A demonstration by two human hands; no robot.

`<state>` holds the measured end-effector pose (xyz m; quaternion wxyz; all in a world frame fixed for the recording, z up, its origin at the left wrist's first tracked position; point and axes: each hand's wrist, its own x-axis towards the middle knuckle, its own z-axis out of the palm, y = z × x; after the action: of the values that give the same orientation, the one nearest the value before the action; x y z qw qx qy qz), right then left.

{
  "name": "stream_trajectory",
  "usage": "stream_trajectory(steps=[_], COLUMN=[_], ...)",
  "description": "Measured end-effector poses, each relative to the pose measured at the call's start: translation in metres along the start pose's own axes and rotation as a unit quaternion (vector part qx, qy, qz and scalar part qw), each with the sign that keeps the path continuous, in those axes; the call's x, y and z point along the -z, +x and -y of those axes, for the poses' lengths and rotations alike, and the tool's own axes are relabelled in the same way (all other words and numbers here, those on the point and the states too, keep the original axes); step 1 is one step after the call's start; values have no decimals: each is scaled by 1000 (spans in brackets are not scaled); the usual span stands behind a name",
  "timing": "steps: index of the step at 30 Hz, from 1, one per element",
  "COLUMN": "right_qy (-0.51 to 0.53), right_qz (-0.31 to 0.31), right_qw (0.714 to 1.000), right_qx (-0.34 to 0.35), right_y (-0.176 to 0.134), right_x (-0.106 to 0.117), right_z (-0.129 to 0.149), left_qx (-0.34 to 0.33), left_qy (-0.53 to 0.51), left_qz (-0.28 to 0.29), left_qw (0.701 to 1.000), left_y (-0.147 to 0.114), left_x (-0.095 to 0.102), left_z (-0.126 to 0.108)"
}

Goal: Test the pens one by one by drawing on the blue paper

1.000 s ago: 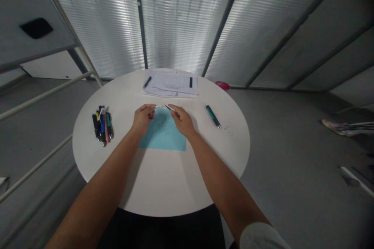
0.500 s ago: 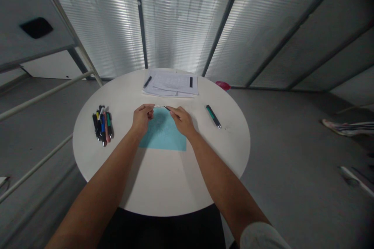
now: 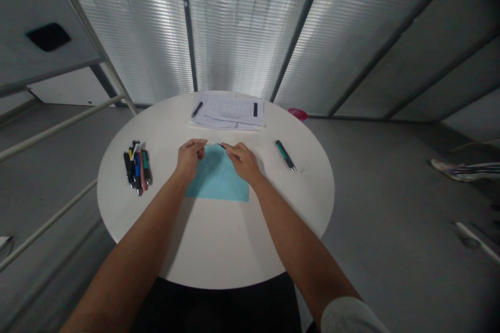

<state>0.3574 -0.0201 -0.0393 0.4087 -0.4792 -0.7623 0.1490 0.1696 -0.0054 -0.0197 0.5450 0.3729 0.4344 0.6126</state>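
Note:
Over the far part of a blue sheet (image 3: 219, 179), both hands are raised close together. My left hand (image 3: 190, 157) pinches a slim white piece (image 3: 212, 143) that looks like a pen part, between thumb and fingers. Facing it, my right hand (image 3: 242, 160) pinches a slim dark piece (image 3: 221, 145), also like a pen part. The ends of the two pieces meet or nearly meet; I cannot tell whether they are joined. Fingers hide much of both.
A cluster of several pens (image 3: 137, 169) lies on the left of the round white table (image 3: 219, 250). A green and black pen (image 3: 285, 155) is on the right, beside small dark specks. Papers (image 3: 228, 112) with a dark pen (image 3: 197, 109) are at the back.
My right hand's dark piece has shifted very slightly left and down at its tip. My left hand and everything on the table stay in place.

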Motion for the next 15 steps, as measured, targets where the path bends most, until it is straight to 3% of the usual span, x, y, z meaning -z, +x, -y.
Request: stream_trajectory(steps=[7, 15], right_qy=[3, -8], right_qz=[-1, -3], right_qw=[1000, 1000], right_qx=[4, 0], right_y=[0, 0], right_x=[1, 0], right_z=[3, 3], left_qx=[16, 4], left_qy=[-27, 15], left_qz=[29, 76], left_qw=[999, 997], left_y=[-2, -4], left_x=[-6, -7], left_z=[-3, 1])
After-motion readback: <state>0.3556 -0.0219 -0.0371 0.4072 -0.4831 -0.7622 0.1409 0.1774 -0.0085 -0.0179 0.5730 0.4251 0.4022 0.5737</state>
